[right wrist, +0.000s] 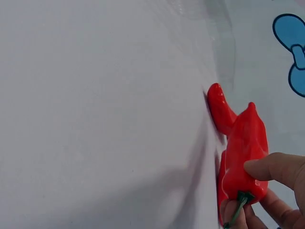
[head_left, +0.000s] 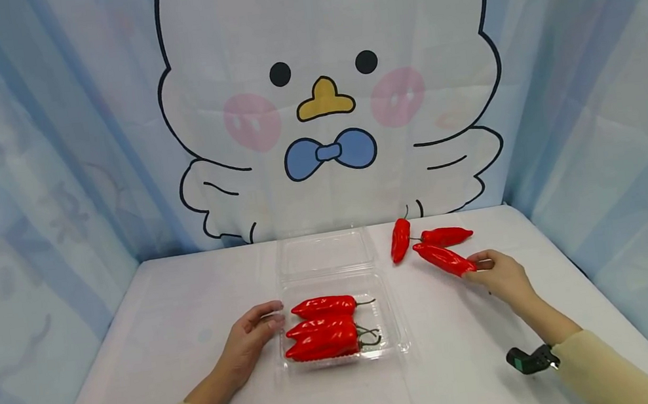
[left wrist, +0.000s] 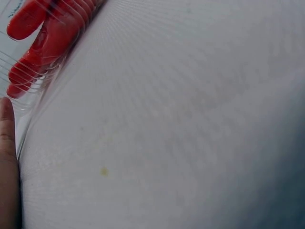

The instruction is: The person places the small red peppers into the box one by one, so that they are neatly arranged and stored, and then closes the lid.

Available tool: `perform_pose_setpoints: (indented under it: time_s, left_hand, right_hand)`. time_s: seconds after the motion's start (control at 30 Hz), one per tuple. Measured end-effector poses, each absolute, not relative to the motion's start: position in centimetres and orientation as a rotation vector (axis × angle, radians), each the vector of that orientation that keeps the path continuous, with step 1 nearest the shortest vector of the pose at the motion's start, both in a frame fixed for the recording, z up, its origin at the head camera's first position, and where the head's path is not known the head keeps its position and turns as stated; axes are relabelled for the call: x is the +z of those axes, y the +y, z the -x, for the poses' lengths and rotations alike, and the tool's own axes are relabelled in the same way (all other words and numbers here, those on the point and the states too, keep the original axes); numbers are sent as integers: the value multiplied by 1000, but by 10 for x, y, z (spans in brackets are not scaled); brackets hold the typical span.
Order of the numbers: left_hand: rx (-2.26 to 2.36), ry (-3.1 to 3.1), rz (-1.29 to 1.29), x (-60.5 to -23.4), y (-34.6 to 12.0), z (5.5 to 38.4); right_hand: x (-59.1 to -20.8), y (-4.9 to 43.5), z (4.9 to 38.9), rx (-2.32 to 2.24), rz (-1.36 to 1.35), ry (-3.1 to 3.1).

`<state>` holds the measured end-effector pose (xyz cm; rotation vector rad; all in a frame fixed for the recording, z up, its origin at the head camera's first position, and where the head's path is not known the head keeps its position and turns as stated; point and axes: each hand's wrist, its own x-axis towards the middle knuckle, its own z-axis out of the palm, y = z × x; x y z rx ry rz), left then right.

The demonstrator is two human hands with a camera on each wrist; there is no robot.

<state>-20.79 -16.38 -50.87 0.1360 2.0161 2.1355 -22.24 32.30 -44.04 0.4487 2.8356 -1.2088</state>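
Note:
Between thumb and fingers my right hand [head_left: 504, 278] pinches a red chili pepper [head_left: 441, 259] by its stem end. The right wrist view shows this pepper [right wrist: 247, 138] with its green stem toward me and the thumb [right wrist: 274, 168] on top. Two more red peppers, one upright [head_left: 400, 240] and one sideways [head_left: 446, 236], lie just beyond it on the table. My left hand [head_left: 246, 342] rests at the left edge of a clear plastic box [head_left: 393, 306], its fingertips touching the rim. Inside lie three red peppers [head_left: 323, 307], stems to the right.
The box's clear lid [head_left: 326, 254] lies folded back toward the curtain. A white cloth covers the table [head_left: 193, 308]. Behind stands a curtain [head_left: 335, 194] printed with a cartoon bird, with blue curtains [head_left: 32, 193] at both sides.

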Motion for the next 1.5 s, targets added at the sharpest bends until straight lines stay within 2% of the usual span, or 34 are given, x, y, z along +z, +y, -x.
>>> perform_pose_setpoints:
  time_s: [1.1,1.5]
  left_hand:
    - [2137,2029,-124,-511,-164,210]
    - [2136,2029,-133,-510,-163,209]
  right_hand:
    - [-417,231,199,-1366,4,2782]
    - [-423,201,196,-1360,115,2773]
